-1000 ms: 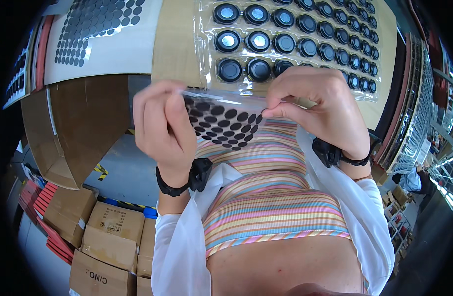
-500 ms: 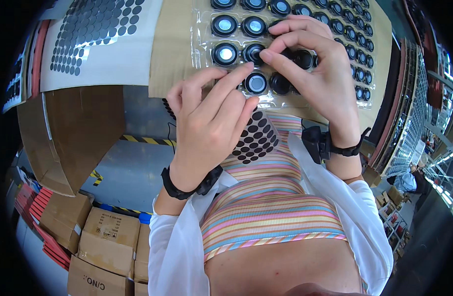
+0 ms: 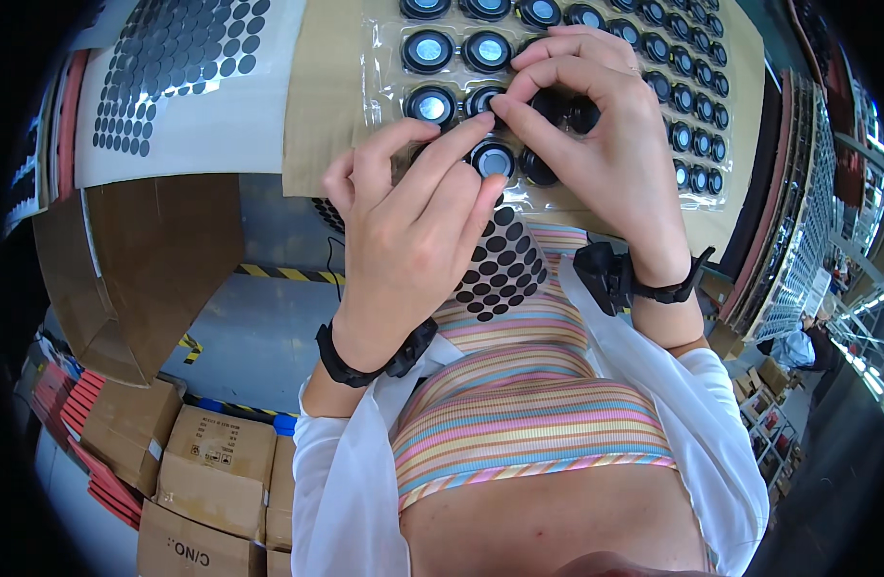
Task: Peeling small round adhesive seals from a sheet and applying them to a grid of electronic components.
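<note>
A clear plastic tray (image 3: 373, 72) holds rows of round black parts with pale or silvery centres, which look like small speakers. My right hand (image 3: 606, 135) bends over it, thumb and index finger pinched together at the edge of one round part (image 3: 477, 100). Whatever lies between those fingertips is too small to make out. From the left, my left hand (image 3: 404, 231) stretches its index fingertip to the same part. Under its thumb hangs a sheet of black round stickers (image 3: 505, 267), its upper end hidden by the hand. Just below the fingertips sits another round part (image 3: 492, 160).
Brown cardboard (image 3: 312, 115) lies under the tray. To the left, a white board (image 3: 192, 125) carries a larger sheet of black discs (image 3: 187, 58). An open carton (image 3: 153, 269) stands below it, with stacked cardboard boxes (image 3: 216, 462) on the floor. Wire racks (image 3: 798, 212) stand at right.
The tray has shifted slightly left, and my right hand has moved a little left with it. My left hand stays almost in place, its index finger still at the round part.
</note>
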`<action>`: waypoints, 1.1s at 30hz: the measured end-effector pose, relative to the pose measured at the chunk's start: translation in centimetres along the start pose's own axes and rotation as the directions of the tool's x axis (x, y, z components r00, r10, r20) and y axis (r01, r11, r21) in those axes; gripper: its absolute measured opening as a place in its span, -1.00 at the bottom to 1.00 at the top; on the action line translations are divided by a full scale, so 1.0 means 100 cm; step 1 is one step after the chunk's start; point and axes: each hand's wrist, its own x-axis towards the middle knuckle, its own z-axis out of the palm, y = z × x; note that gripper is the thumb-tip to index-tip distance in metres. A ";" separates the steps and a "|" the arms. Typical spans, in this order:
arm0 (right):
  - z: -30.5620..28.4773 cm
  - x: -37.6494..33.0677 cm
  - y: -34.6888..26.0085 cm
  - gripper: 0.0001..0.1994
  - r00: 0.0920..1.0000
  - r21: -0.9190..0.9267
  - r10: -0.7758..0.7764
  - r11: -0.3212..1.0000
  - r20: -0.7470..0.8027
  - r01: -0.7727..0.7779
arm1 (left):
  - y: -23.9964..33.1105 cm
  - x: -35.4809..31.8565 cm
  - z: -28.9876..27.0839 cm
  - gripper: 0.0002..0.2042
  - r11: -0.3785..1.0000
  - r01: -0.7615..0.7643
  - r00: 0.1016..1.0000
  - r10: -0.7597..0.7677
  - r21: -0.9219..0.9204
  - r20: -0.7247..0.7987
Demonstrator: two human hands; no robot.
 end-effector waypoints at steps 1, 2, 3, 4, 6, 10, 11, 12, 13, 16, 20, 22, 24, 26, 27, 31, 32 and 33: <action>0.000 0.000 0.000 -0.86 1.000 -0.023 -0.017 1.000 -0.017 0.017 | -0.001 0.001 -0.001 -0.81 1.000 0.002 1.000 -0.002 -0.029 0.003; 0.000 0.000 -0.002 -0.86 1.000 -0.022 -0.016 1.000 -0.019 0.016 | -0.002 0.001 -0.002 -0.82 0.998 0.004 1.000 -0.004 -0.058 0.005; 0.001 -0.001 -0.003 -0.84 0.999 0.001 -0.001 1.000 -0.032 0.001 | -0.004 0.000 -0.003 -0.82 0.998 0.001 1.000 -0.001 -0.057 0.007; 0.001 -0.001 -0.004 -0.82 0.999 0.023 0.014 1.000 -0.045 -0.013 | -0.007 -0.002 -0.004 -0.82 0.996 0.016 0.999 -0.018 -0.082 -0.031; 0.000 -0.005 0.002 -0.79 0.997 0.092 0.031 0.995 -0.067 -0.025 | -0.008 -0.001 -0.011 -0.85 0.996 0.044 0.995 -0.051 -0.078 -0.090; -0.013 -0.016 0.006 -0.78 0.998 0.374 0.011 0.927 0.063 -0.034 | -0.016 -0.005 -0.022 -0.81 0.986 0.110 0.965 -0.136 -0.123 -0.223; -0.019 -0.020 0.004 -0.79 0.975 0.520 0.010 0.845 0.221 -0.127 | -0.016 -0.006 -0.023 -0.81 0.987 0.110 0.965 -0.135 -0.121 -0.223; -0.023 -0.024 0.003 -0.78 0.964 0.508 -0.034 0.855 0.263 -0.108 | -0.015 -0.008 -0.024 -0.79 0.979 0.154 0.947 -0.185 -0.136 -0.262; -0.025 -0.026 0.003 -0.78 0.965 0.509 -0.035 0.854 0.261 -0.107 | -0.014 -0.010 -0.025 -0.77 0.969 0.197 0.925 -0.235 -0.152 -0.299; -0.030 -0.029 0.002 -0.74 0.940 0.533 -0.184 0.846 0.287 0.003 | -0.016 -0.010 -0.021 -0.73 0.980 0.161 0.892 -0.195 -0.118 -0.408; -0.035 -0.028 -0.010 -0.72 0.931 0.500 -0.112 0.862 0.346 -0.082 | -0.013 -0.010 -0.022 -0.72 0.985 0.154 0.875 -0.174 -0.079 -0.452; -0.032 -0.029 -0.011 -0.74 0.945 0.433 -0.143 0.901 0.295 0.002 | -0.008 -0.010 -0.022 -0.71 0.979 0.184 0.868 -0.203 -0.087 -0.452; -0.029 -0.030 -0.014 -0.75 0.949 0.429 -0.097 0.902 0.299 -0.044 | -0.006 -0.010 -0.021 -0.70 0.972 0.216 0.860 -0.235 -0.092 -0.454; -0.028 -0.030 -0.015 -0.76 0.950 0.428 -0.053 0.900 0.306 -0.088 | -0.006 -0.011 -0.020 -0.68 0.972 0.204 0.819 -0.233 -0.114 -0.524; -0.026 -0.029 -0.014 -0.77 0.952 0.444 -0.077 0.894 0.297 -0.066 | -0.005 -0.012 -0.018 -0.68 0.972 0.204 0.819 -0.233 -0.113 -0.524; -0.022 -0.030 -0.013 -0.81 0.950 0.517 -0.135 0.855 0.282 -0.032 | -0.001 -0.015 -0.016 -0.60 0.963 0.257 0.789 -0.258 -0.082 -0.558; -0.021 -0.030 -0.013 -0.81 0.950 0.516 -0.133 0.856 0.282 -0.033 | -0.001 -0.016 -0.016 -0.60 0.963 0.262 0.787 -0.249 -0.061 -0.565; -0.020 -0.031 -0.014 -0.82 0.949 0.520 -0.103 0.851 0.299 -0.071 | -0.002 -0.016 -0.016 -0.60 0.963 0.261 0.787 -0.249 -0.061 -0.564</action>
